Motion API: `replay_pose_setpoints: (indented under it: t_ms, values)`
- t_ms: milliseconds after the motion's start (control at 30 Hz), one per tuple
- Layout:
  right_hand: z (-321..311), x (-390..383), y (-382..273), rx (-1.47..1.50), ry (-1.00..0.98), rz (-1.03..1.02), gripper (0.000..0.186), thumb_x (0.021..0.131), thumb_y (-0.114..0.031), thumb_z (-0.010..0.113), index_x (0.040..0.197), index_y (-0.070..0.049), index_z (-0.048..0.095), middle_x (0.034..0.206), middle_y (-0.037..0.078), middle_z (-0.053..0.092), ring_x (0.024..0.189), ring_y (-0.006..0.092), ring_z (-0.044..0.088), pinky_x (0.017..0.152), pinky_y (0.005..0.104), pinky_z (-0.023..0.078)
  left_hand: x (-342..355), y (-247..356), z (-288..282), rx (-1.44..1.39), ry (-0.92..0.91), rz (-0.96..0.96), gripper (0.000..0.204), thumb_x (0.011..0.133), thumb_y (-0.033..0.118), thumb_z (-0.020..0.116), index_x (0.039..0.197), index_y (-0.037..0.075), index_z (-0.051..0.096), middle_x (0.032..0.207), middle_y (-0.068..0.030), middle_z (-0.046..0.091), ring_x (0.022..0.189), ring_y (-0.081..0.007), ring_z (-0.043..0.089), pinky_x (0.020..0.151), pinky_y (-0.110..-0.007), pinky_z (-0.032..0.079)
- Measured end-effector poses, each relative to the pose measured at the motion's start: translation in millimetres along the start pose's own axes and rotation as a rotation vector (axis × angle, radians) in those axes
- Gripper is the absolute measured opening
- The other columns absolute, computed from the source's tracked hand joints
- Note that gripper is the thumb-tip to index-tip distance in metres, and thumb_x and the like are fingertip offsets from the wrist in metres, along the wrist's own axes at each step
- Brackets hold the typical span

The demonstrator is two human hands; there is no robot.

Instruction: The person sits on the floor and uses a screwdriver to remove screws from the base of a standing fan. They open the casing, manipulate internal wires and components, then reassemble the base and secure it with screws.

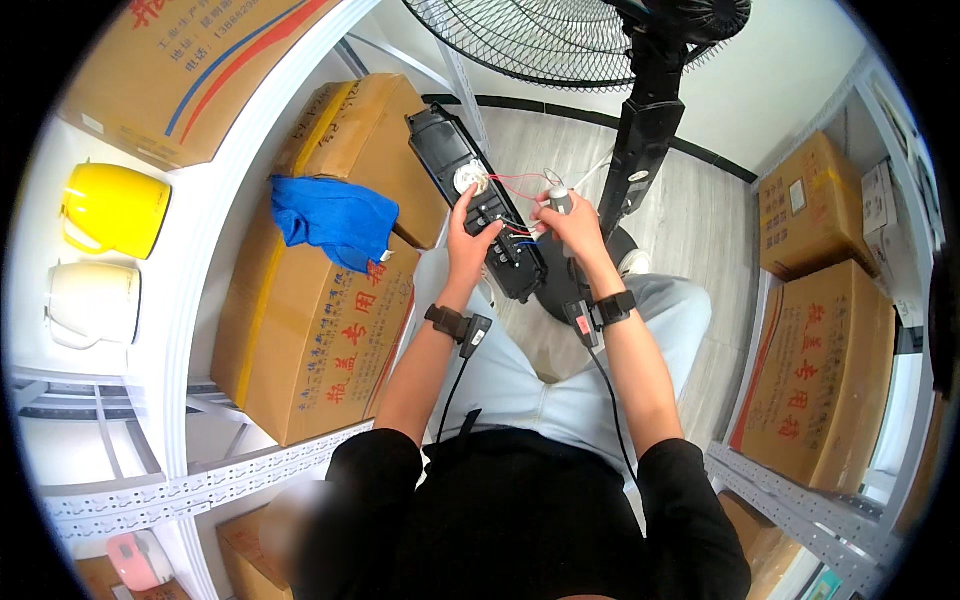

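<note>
A long black plastic fan housing [472,200], its open back facing up, lies at a slant in front of the fan stand. Inside it are a round white motor [468,177] and thin coloured wires [522,231]. My left hand [468,243] grips the housing, index finger by the motor and thumb among the inner parts. Between the closed fingers of my right hand [577,228] is a small grey cylindrical piece [560,200], whose exact kind I cannot make out. Red wires [520,183] run from the motor towards that hand.
A black standing fan [640,150] rises straight ahead, its wire cage [530,40] at the top. Cardboard boxes [300,330] fill the left shelf, with a blue cloth [335,220] on them. More boxes [815,375] stand on the right. Yellow [118,210] and cream kettles [95,303] sit far left.
</note>
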State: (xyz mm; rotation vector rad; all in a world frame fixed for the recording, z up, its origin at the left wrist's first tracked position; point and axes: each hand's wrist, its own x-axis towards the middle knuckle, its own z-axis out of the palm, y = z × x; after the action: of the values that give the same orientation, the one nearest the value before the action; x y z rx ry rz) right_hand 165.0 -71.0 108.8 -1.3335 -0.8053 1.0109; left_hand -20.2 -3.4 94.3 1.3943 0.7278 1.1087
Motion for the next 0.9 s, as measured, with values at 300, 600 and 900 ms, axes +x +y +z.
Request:
replay_pose_setpoints:
  t_ms: [300,600,900]
  values:
    - [-8,-32,9,0.014,-0.04,0.053,0.023,0.083,-0.01,0.071,0.104,-0.002,0.067,0.085,0.005,0.074,0.071,0.0086,0.07,0.051,0.0206,0.043,2,0,14,0.079,-0.015,0.124,0.074,0.079,-0.007,0.071,0.147,0.004,0.043,0.135,-0.0111,0.055,0.116,-0.018,0.059,0.098,-0.033,0.049]
    - [-14,-31,18,-0.177,0.1,0.075,0.019,0.076,-0.021,0.082,0.085,-0.007,0.073,0.069,0.0,0.068,0.055,0.0068,0.057,0.049,0.0247,0.042,2,9,23,0.025,-0.026,0.111,0.074,0.08,-0.01,0.07,0.147,0.004,0.041,0.133,-0.0114,0.055,0.114,-0.0172,0.06,0.097,-0.032,0.051]
    - [-28,-26,44,-0.178,0.019,0.104,0.019,0.079,-0.025,0.081,0.087,-0.009,0.073,0.065,0.002,0.069,0.055,0.0091,0.062,0.049,0.0266,0.046,0,10,30,0.3,0.007,0.196,0.07,0.078,-0.005,0.073,0.143,0.003,0.049,0.14,-0.0136,0.053,0.129,-0.0246,0.052,0.109,-0.036,0.041]
